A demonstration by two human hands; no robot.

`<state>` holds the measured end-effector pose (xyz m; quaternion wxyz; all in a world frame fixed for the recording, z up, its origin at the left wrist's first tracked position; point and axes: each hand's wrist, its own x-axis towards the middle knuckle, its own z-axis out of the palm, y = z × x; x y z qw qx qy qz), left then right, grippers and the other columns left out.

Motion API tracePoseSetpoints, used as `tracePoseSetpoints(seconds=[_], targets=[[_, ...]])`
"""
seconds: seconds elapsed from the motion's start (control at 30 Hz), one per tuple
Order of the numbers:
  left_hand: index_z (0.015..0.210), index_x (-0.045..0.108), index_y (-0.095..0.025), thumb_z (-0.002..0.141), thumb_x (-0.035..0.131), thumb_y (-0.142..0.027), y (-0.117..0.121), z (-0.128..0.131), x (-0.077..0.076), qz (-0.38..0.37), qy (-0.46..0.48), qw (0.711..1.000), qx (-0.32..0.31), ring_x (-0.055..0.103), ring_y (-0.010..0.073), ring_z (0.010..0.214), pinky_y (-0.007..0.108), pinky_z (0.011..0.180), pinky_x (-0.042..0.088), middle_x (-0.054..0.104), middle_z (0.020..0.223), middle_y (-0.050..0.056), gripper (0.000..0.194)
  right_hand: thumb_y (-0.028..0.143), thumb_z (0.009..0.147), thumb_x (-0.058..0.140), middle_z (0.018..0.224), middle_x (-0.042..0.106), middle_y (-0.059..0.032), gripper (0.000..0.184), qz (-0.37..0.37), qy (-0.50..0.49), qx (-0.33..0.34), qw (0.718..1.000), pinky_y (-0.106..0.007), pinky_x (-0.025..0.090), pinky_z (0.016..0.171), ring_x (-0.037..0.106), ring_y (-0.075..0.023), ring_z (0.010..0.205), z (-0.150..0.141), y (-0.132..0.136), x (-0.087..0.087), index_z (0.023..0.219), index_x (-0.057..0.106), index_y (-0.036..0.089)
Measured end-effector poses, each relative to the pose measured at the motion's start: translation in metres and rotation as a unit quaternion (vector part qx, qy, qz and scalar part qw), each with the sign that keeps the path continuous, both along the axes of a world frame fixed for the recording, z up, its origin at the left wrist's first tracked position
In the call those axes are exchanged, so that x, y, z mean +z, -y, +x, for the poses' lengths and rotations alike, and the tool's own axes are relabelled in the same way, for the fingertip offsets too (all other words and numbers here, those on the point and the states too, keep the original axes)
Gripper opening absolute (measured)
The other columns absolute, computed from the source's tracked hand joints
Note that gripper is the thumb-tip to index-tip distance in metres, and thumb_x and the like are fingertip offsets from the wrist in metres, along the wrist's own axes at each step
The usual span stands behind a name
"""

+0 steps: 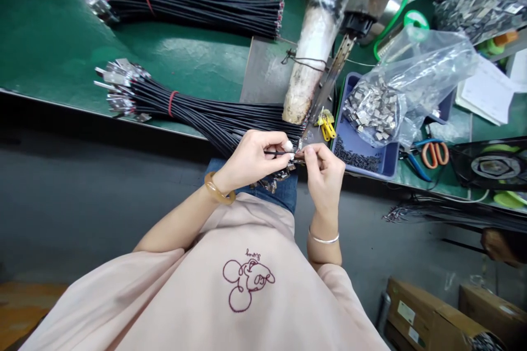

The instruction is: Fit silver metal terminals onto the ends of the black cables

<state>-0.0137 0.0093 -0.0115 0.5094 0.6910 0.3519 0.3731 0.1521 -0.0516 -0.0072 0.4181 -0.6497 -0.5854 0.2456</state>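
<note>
My left hand (pixel 263 156), with white covers on its fingertips, pinches a thin black cable (pixel 272 152) close to its end. Closed thumb to finger, my right hand (pixel 323 170) grips a small piece at that cable end; it is too small to name. Both hands are close together in front of the bench edge, below the tip of a white-wrapped tube (pixel 307 66). Behind my left hand a bundle of black cables (pixel 206 112) lies on the bench, tied with a red band (pixel 173 103). Several small metal connectors (pixel 272 182) show below my hands, over my lap.
A blue tray (pixel 387 164) at the right holds small black parts and a plastic bag of metal pieces (pixel 374 109). A yellow cutter (pixel 327 125), orange-handled scissors (pixel 434 153) and a black fan (pixel 489 167) are nearby. More cable bundles (pixel 197 8) lie at the back left.
</note>
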Motion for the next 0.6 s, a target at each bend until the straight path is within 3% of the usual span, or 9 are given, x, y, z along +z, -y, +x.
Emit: tracePoseSetpoints(seconds=[0.43,0.6], targets=[[0.067,0.061,-0.013,0.078,0.064,-0.014,-0.0006,-0.0012,0.0009,0.017,-0.011,1.0,-0.012,0.039,0.006,0.057,0.019,0.053,0.032,0.051,0.061,-0.004,0.011,0.042,0.099,0.053,0.076,0.069,0.0006,0.031,-0.025,-0.054,0.017,0.998,-0.026,0.045,0.062,0.058,-0.0112,0.064,0.0007,-0.0004,0.0,0.08,0.065,0.021],[0.07,0.061,-0.012,0.078,0.064,-0.012,-0.0002,-0.0015,0.0003,0.028,-0.018,0.999,-0.018,0.038,0.0054,0.057,0.018,0.053,0.031,0.05,0.061,-0.005,0.009,0.036,0.097,0.059,0.063,0.056,0.0046,0.031,0.029,0.077,0.002,0.997,-0.024,0.037,0.057,0.044,-0.0074,0.054,-0.0048,0.0008,0.0041,0.071,0.06,0.019]])
